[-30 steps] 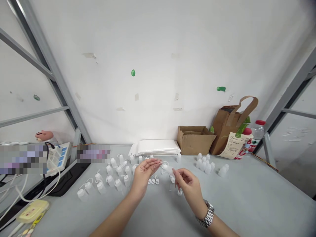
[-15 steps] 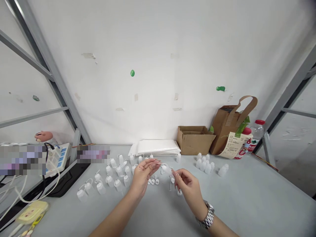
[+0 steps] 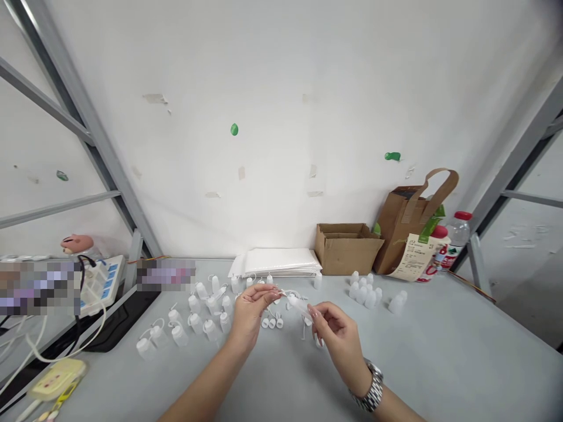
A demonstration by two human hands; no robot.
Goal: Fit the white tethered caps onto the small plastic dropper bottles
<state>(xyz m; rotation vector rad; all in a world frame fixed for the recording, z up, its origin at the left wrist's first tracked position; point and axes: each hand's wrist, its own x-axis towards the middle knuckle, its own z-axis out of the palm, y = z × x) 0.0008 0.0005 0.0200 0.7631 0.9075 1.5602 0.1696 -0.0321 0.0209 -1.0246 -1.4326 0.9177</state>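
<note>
Between my hands is a small translucent white bottle [image 3: 298, 304], tilted, with a thin white strap [image 3: 288, 292] at its upper end. The fingertips of my left hand [image 3: 255, 308] pinch the strap's end. My right hand [image 3: 334, 328], below a metal watch, grips the bottle's lower end between thumb and fingers. Several similar bottles with looped straps [image 3: 179, 335] stand on the table to the left of my left hand. Small white caps [image 3: 272, 323] lie just beyond my wrists, and more are partly hidden behind my right fingers.
Several bottles without straps [image 3: 364, 293] stand at the right. Against the wall are white envelopes [image 3: 281, 261], a cardboard box [image 3: 349, 258], a paper bag [image 3: 396, 228] and a drink bottle [image 3: 457, 234]. A power strip [image 3: 108, 284], cables and a yellow case [image 3: 59, 378] lie left.
My left hand has shifted slightly left, drawing the strap a little away from the bottle. My right hand keeps its grip, nearly in place.
</note>
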